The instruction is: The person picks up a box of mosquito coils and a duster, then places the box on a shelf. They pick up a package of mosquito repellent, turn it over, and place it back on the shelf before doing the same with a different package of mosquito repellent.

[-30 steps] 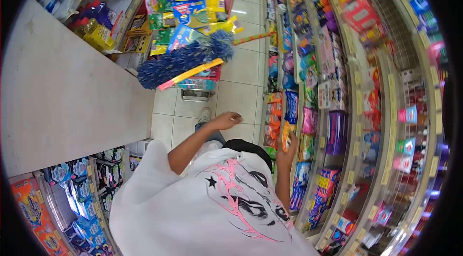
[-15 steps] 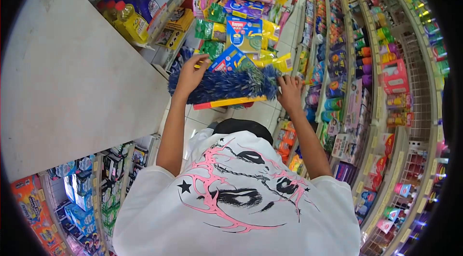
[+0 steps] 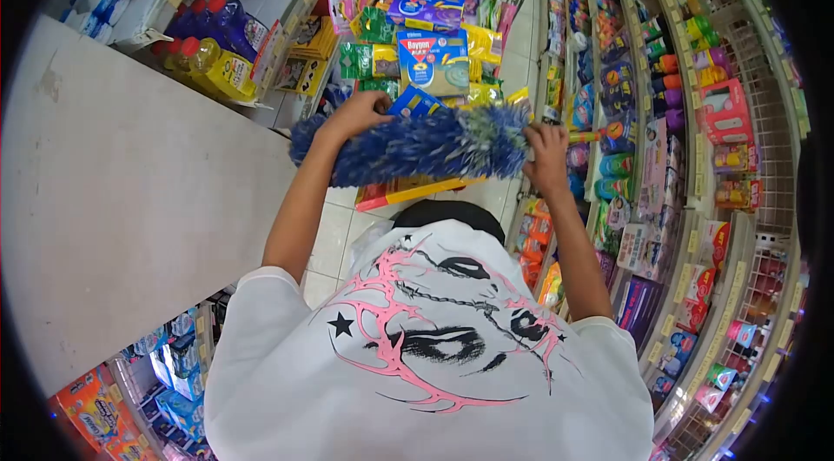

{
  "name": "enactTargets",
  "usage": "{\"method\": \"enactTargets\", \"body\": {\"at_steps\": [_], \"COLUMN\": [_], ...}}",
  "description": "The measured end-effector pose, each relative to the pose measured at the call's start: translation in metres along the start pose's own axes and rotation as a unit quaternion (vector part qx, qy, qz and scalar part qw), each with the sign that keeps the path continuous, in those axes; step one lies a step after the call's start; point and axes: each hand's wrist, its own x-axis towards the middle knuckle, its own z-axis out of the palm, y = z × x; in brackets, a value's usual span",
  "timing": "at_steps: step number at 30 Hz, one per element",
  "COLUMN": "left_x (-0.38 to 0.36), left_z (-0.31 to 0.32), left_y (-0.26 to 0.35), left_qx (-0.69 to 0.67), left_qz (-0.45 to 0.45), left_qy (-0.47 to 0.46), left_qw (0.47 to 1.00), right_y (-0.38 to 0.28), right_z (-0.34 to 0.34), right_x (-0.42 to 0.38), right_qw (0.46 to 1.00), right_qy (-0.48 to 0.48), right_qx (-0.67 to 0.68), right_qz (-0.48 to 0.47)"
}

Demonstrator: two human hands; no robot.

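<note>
A fluffy blue duster (image 3: 417,146) lies crosswise in front of me, over the near end of a cart heaped with packets. My left hand (image 3: 358,116) is at the duster's left part, its fingers curled beside a blue packet (image 3: 415,102). At the duster's right end, my right hand (image 3: 547,157) has its fingers wrapped round the base, where a yellow and orange handle (image 3: 584,137) sticks out to the right. Behind the duster are a blue Baygon box (image 3: 433,61), green packets (image 3: 358,60) and yellow packets (image 3: 483,44).
A large pale panel (image 3: 148,200) stands at the left, with yellow bottles (image 3: 217,70) and purple bottles (image 3: 233,25) on a shelf behind it. Packed shelves (image 3: 695,200) run along the right. The cart's red and yellow near bar (image 3: 421,192) shows below the duster.
The duster's right end and my right hand have shifted right, and more of the handle shows. The view has turned slightly. My left hand's fingers are more curled.
</note>
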Motion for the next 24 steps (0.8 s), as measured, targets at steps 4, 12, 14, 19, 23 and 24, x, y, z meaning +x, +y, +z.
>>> {"method": "enactTargets", "body": {"at_steps": [4,12,14,19,23,24], "left_x": [0.007,0.011,0.01,-0.01,-0.023,-0.023], "left_z": [-0.004,-0.026,-0.032,-0.04,-0.041,-0.04], "left_y": [0.019,0.003,-0.001,0.024,0.026,0.018], "left_qx": [0.057,-0.283,-0.188,-0.142,-0.252,-0.275], "left_qz": [-0.027,0.023,0.024,-0.088,-0.107,-0.109], "left_qy": [-0.017,-0.006,-0.024,-0.037,0.016,0.017], "left_qw": [0.998,0.959,0.982,0.985,0.962,0.955], "right_y": [0.01,0.02,0.008,0.01,-0.011,-0.027], "right_z": [-0.027,-0.073,-0.079,-0.028,-0.017,-0.024], "right_x": [-0.008,-0.091,-0.109,-0.166,-0.153,-0.133], "right_qw": [0.999,0.987,0.96,0.837,0.797,0.766], "right_qy": [0.03,0.114,0.219,0.356,0.141,0.109], "right_qx": [-0.015,-0.02,-0.017,0.182,0.13,0.177], "right_qz": [0.002,0.113,0.176,0.372,0.573,0.608]}}
